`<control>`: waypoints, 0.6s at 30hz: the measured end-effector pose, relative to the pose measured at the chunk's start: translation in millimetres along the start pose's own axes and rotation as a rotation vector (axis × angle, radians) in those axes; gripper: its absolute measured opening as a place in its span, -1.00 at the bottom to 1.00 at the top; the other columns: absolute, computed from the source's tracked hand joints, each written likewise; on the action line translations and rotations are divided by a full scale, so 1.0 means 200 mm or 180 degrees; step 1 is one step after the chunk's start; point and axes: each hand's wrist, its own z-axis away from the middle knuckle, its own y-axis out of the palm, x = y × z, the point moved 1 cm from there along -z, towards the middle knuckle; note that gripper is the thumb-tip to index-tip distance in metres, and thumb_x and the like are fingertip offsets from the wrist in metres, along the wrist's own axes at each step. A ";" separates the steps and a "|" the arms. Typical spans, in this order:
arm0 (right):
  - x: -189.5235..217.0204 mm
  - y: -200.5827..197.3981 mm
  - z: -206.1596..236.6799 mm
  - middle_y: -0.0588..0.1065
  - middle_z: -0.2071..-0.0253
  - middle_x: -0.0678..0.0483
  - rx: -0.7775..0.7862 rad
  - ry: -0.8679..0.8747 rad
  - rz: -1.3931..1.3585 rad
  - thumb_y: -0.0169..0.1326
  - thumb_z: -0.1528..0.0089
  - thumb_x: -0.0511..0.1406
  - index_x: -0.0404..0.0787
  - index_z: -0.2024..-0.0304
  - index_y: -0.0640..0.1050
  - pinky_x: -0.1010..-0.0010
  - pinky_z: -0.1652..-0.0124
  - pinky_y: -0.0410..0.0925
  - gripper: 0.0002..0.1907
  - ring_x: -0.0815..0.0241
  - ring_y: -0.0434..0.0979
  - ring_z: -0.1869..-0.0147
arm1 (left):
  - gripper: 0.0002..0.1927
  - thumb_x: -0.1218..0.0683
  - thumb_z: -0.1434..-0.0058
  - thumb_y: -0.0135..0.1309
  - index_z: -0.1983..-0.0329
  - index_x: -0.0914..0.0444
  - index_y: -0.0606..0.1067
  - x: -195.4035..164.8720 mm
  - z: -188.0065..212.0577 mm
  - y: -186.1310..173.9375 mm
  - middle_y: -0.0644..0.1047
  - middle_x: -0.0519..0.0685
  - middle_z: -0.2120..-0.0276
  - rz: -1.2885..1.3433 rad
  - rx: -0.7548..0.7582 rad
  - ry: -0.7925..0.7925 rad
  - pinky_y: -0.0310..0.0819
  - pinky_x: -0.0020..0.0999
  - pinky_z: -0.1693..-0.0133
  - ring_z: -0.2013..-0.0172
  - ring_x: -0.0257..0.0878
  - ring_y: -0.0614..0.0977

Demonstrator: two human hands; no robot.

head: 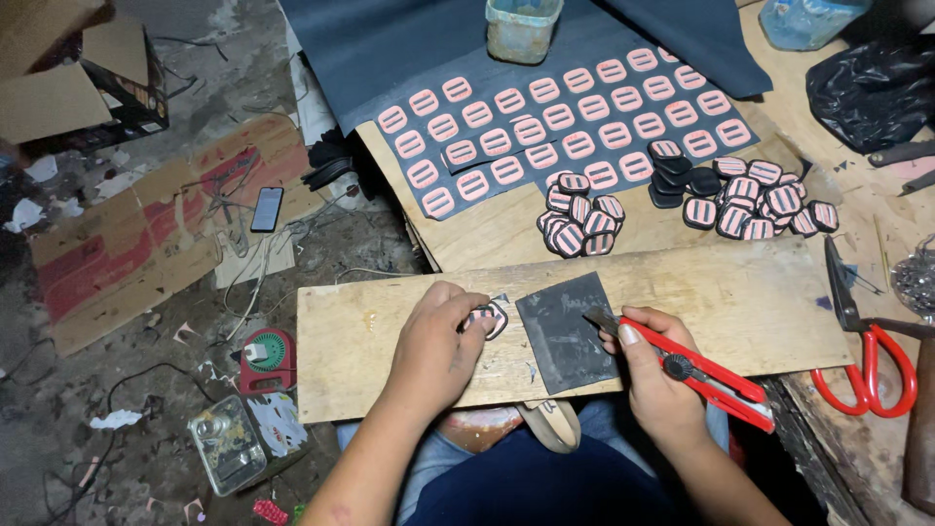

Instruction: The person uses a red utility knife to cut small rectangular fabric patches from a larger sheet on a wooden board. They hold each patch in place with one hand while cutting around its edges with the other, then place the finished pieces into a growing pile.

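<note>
Left hand [435,343], right hand [654,375]: closed grips.

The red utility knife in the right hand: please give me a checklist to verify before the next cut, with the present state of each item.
1. Red utility knife gripped firmly by the right hand: ok.
2. Blade tip over the dark cutting pad, not bare wood: ok.
3. Left hand apart from the blade: ok.
4. Striped pink piece held steady in left fingers: ok.
5. Wooden board rests stable across the lap: cannot tell.
6. Red scissors clear of the right elbow: ok.
</note>
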 end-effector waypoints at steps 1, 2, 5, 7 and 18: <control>0.00 0.00 0.00 0.55 0.06 -0.11 -0.0014 0.0026 -0.0033 -0.04 -0.40 -0.36 -0.42 -0.14 0.38 0.39 -0.04 0.44 -0.70 0.22 0.57 0.04 | -0.78 0.17 -0.26 0.13 0.06 0.32 0.60 0.00 0.00 0.00 0.55 0.09 0.25 0.0175 -0.0003 -0.0062 0.50 -0.27 0.17 0.23 -0.04 0.61; 0.01 0.00 -0.01 0.55 0.07 -0.11 -0.0033 0.0059 -0.0066 -0.04 -0.40 -0.36 -0.42 -0.14 0.39 0.39 -0.03 0.45 -0.70 0.21 0.58 0.05 | -0.75 0.17 -0.23 0.13 0.04 0.33 0.57 -0.01 -0.01 0.01 0.56 0.07 0.26 0.0477 -0.0042 -0.0275 0.50 -0.30 0.19 0.25 -0.10 0.61; 0.03 -0.01 -0.01 0.57 0.08 -0.13 -0.0098 0.0124 -0.0111 -0.07 -0.41 -0.35 -0.41 -0.13 0.38 0.39 -0.01 0.46 -0.70 0.19 0.61 0.06 | -0.73 0.16 -0.20 0.15 0.04 0.34 0.51 -0.07 -0.02 0.09 0.58 0.05 0.30 0.1358 0.0040 -0.0856 0.49 -0.38 0.25 0.32 -0.25 0.59; 0.03 0.00 -0.01 0.58 0.09 -0.15 -0.0147 0.0121 -0.0118 -0.08 -0.41 -0.34 -0.41 -0.13 0.38 0.39 0.00 0.46 -0.71 0.17 0.63 0.07 | -0.79 0.16 -0.21 0.13 0.11 0.33 0.49 -0.13 -0.04 0.18 0.59 0.07 0.35 0.1918 0.0331 -0.1100 0.46 -0.41 0.31 0.36 -0.32 0.55; 0.10 0.06 0.01 0.56 0.11 -0.03 -0.0005 -0.0110 0.0408 0.06 -0.36 -0.35 -0.37 -0.12 0.47 0.50 0.04 0.40 -0.70 0.32 0.53 0.07 | -0.74 0.16 -0.02 0.23 0.22 0.34 0.55 -0.18 0.01 0.23 0.54 0.12 0.11 0.0011 -0.0139 0.0596 0.41 -0.08 0.02 0.08 0.10 0.53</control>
